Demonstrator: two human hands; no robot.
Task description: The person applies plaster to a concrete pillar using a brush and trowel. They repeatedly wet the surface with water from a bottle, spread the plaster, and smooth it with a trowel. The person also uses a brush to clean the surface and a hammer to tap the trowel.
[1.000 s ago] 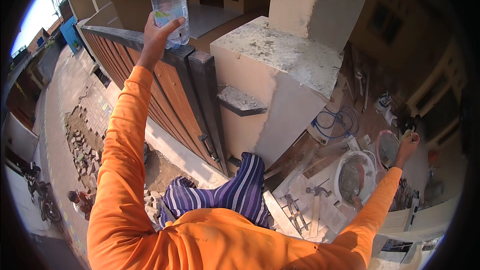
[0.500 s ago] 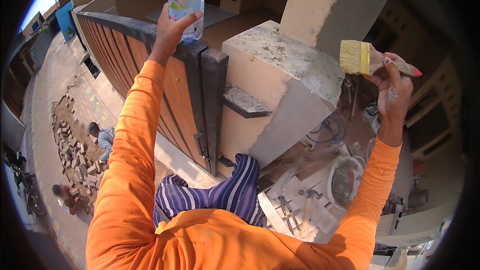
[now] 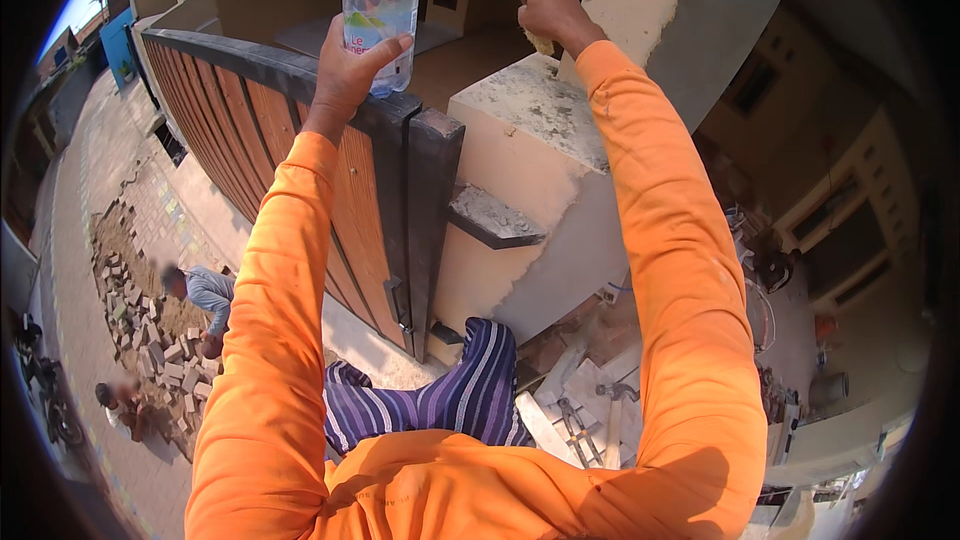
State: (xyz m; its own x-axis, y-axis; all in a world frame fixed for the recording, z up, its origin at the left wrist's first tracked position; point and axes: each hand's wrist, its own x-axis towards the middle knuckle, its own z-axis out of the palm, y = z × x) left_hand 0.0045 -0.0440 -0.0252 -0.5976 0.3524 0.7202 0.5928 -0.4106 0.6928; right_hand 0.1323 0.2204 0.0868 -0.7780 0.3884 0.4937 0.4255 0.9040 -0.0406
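Observation:
My left hand [image 3: 350, 72] grips a clear plastic bottle [image 3: 383, 0], upright, just over the dark top rail of the gate [image 3: 255, 60]. No cap shows, since the bottle's top runs to the picture's upper edge. At the far middle, my right hand [image 3: 555, 12] is closed round a paintbrush [image 3: 540, 43]. The brush's red handle end points up and its pale bristles point down, partly hidden by the hand. Below the bristles lies the rough, mortar-stained ledge [image 3: 520, 100] of a plastered pillar; whether they touch it, I cannot tell.
A small dark ledge [image 3: 495, 218] juts from the pillar beside the gate post. Down to the right lie pincers [image 3: 575, 430] and a hammer [image 3: 614, 410] on boards. Two people crouch at left by loose paving blocks [image 3: 160, 345].
My right hand has swung left and away from me with the paintbrush, from right of the pillar to above its ledge. The bristles now point down. The bottle stays nearly in place.

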